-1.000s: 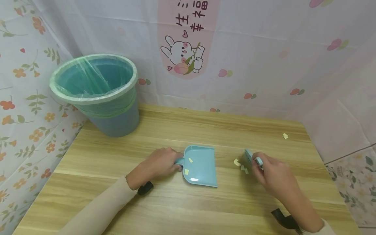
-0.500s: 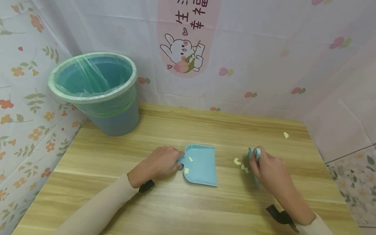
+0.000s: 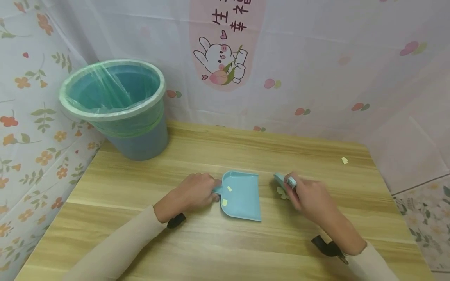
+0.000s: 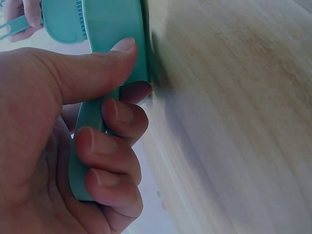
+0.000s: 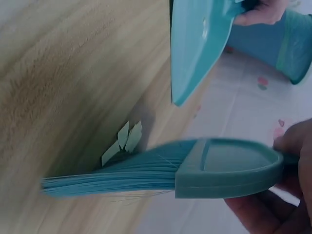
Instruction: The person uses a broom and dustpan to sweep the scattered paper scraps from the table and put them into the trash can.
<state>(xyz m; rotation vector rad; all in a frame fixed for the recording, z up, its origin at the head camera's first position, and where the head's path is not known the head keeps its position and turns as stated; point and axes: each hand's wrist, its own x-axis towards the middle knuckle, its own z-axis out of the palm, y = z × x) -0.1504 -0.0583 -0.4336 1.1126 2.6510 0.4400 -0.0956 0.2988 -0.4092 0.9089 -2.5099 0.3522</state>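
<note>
left hand [image 3: 192, 192]: fingers [image 4: 117, 146] wrapped tight round the dustpan [image 3: 242, 195] handle
right hand [image 3: 309, 197]: fingers closed on the little brush [image 5: 165, 170], bristles right against paper scraps [image 5: 124, 141] on the table [image 3: 218, 242]

Between the dustpan [image 3: 242, 195] and our brush [image 3: 281, 183] we see a narrow strip of bare table [image 3: 218, 242], with paper scraps [image 3: 281, 192] just before the bristles. The bin [image 3: 116, 109] blocks the far left corner; curtains wall the back.
</note>
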